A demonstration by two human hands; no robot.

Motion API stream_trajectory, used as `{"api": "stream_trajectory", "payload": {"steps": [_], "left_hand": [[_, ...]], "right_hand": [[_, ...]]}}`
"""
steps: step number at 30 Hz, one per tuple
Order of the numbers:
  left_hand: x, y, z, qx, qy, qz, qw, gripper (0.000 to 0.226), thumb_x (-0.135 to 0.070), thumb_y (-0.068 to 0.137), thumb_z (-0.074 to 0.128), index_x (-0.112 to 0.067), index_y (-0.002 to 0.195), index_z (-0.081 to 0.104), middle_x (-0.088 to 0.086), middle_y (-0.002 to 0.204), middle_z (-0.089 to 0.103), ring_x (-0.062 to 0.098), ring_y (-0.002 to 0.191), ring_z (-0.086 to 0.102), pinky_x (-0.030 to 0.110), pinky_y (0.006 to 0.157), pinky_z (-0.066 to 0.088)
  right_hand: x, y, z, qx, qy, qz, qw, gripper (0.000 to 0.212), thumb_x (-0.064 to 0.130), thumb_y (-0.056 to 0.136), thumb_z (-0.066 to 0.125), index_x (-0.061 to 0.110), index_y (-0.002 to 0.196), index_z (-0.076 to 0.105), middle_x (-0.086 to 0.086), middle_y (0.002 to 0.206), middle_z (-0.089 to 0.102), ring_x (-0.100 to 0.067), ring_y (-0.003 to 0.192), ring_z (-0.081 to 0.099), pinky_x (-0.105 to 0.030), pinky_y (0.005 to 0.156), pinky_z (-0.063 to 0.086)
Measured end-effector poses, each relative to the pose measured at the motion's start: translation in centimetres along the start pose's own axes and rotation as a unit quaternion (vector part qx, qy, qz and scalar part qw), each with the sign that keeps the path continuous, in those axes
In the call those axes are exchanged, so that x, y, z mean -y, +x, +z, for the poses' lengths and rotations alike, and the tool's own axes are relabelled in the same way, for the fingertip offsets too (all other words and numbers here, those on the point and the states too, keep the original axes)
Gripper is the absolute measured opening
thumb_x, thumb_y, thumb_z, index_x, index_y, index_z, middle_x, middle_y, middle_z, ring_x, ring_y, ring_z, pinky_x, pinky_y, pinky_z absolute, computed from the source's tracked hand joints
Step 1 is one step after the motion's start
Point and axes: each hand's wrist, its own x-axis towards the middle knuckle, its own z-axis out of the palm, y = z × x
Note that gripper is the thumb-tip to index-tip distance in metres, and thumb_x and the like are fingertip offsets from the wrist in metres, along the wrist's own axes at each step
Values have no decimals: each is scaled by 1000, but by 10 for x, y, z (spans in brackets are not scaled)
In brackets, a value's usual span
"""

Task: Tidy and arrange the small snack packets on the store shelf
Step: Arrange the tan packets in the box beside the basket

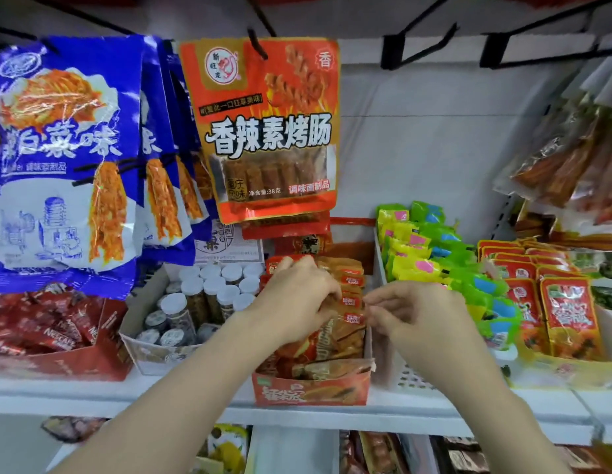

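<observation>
An orange display box [311, 393] stands at the front edge of the white shelf [195, 401], filled with small orange-brown snack packets [349, 336] in upright rows. My left hand [294, 299] lies over the left rows, its fingers curled round a bunch of packets. My right hand [410, 313] is at the box's right side and pinches the top edge of one packet [354, 318] between thumb and fingers. Packets under the left palm are hidden.
Left of the box stand a carton of white-capped jars [202, 295] and a red box of Nescafe sachets [54, 333]. On the right sit a white bin of green-yellow packets [431, 254] and red packets [568, 316]. Blue bags [58, 148] and an orange bag [267, 131] hang overhead.
</observation>
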Motion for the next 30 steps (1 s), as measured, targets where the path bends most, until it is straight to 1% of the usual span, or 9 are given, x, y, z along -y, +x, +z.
{"api": "stream_trajectory", "payload": {"steps": [2,4,10,12,17,21,25,28,30], "left_hand": [[-2,8,3,15,21,16,1000,30,-45,91,62,-33,118,64,-9,117,63,19,112,44,37,89,27],[-3,12,7,23,42,23,999,33,-45,90,61,-33,121,63,-9,122,59,19,115,42,37,91,26],[2,-4,30,-28,77,4,997,41,-51,85,61,-33,122,62,-3,119,39,21,117,30,39,93,24],[2,-4,31,-36,80,-7,996,43,-53,84,62,-32,122,62,-3,123,38,22,119,28,40,97,24],[-1,1,30,-19,83,-47,995,44,-55,82,64,-27,116,63,-2,122,37,24,119,26,42,99,23],[-3,3,26,3,69,-60,996,40,-57,79,69,-28,105,60,-4,120,37,23,118,27,43,101,25],[-3,0,23,8,59,-62,996,35,-61,79,67,-30,93,58,-6,119,38,22,120,27,45,103,23],[-4,-1,22,41,88,-42,994,30,-58,85,63,-34,101,65,-2,132,36,28,127,22,52,107,17],[-4,-1,20,45,71,-35,996,26,-55,86,64,-34,100,69,-4,135,39,27,129,21,52,109,12]], "right_hand": [[-1,5,-1,1,5,-1,1000,30,7,83,71,36,74,67,19,59,65,12,62,62,-4,64,48],[-4,8,0,9,-3,-1,1000,27,8,82,71,33,73,66,20,58,62,10,59,61,-4,63,48],[-12,4,1,19,-46,-6,999,10,18,83,74,28,85,74,19,65,61,5,68,62,-9,69,49],[-12,4,1,17,-53,-9,998,8,19,83,75,27,87,75,20,65,60,4,68,63,-9,70,49],[-13,3,3,0,-42,-15,999,8,21,78,81,24,82,75,24,61,58,12,60,58,1,62,42],[-13,3,5,-4,-26,-12,1000,15,23,70,87,22,78,74,23,61,60,15,69,60,3,61,40],[-12,3,4,8,-17,-10,1000,26,24,65,90,33,71,67,20,64,65,12,67,61,1,62,41],[-12,3,5,9,-24,-12,1000,27,24,65,90,34,70,66,18,65,66,10,69,63,0,64,44],[-13,3,5,11,-28,-11,999,22,23,65,90,29,74,71,18,65,66,10,71,62,1,64,43]]}}
